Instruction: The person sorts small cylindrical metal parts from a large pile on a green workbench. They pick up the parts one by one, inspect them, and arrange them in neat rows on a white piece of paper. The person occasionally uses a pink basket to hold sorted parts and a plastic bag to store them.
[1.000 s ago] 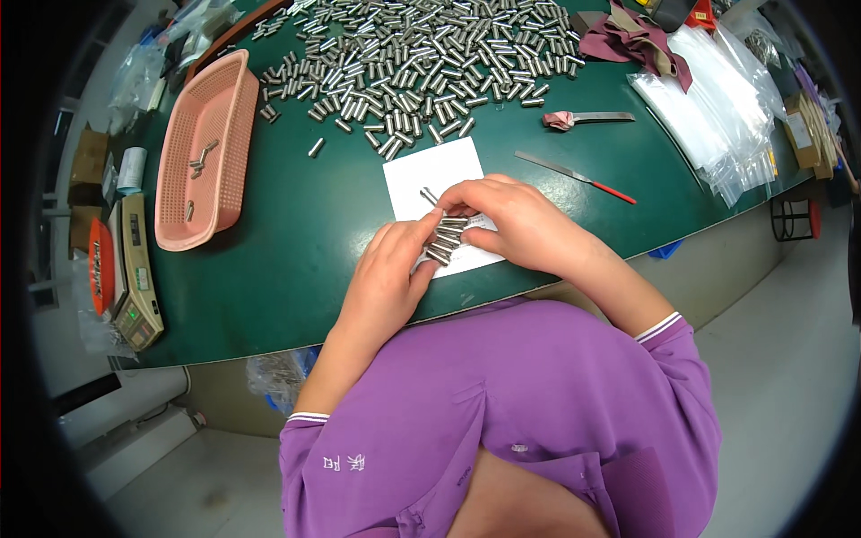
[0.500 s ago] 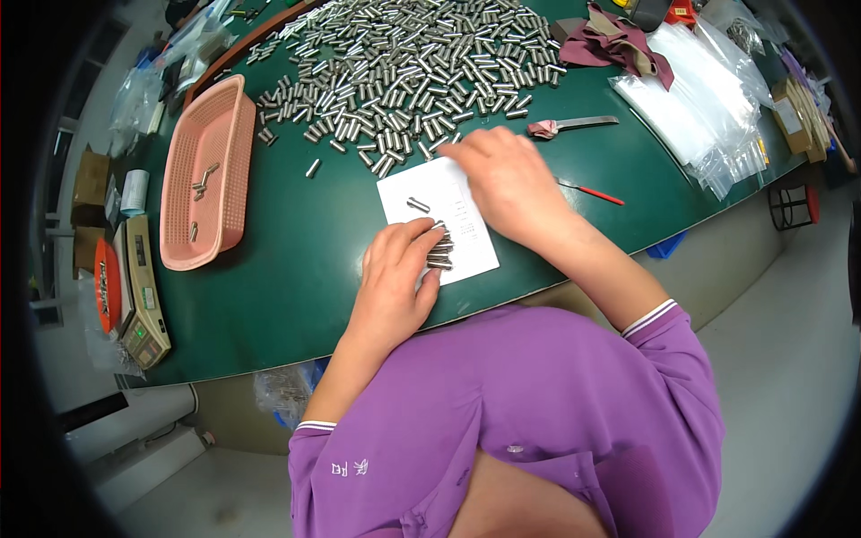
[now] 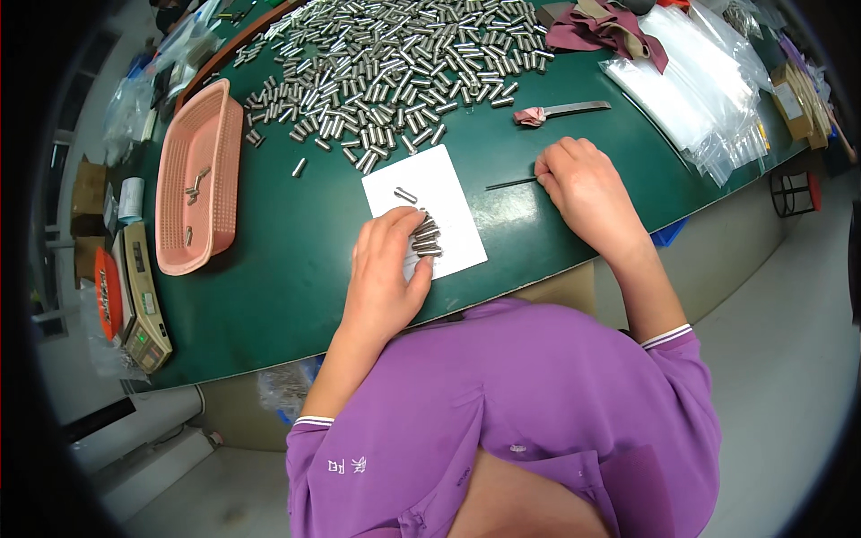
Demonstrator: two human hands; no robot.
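In the head view, the worker's right hand (image 3: 587, 190) held a thin dark tool (image 3: 509, 185) at a green worktable (image 3: 296, 269), thumb and fingers pinched closed on one end, the gripped part hidden behind them. The tool's long axis ran nearly crosswise, reaching left from the right fingertips, its free end dipping slightly toward the worker and stopping just short of a white paper sheet (image 3: 459, 226). The left hand (image 3: 377, 262) lay on the sheet's near left part, thumb and fingers parted in a loose curve around a row of short metal pins (image 3: 428, 239). The fingers touched the row, though how firmly they gripped it could not be told. The row sat just right of the left fingers, the nearer hand by far; its nearest pins lay roughly crosswise, pointing toward the right hand. Two loose pins (image 3: 405, 195) slanted just beyond the left fingertips. Farther out past both hands' fingers spread a large heap of similar pins (image 3: 395, 76); a pink plastic basket (image 3: 224, 193) stood well to the left fingers' left.
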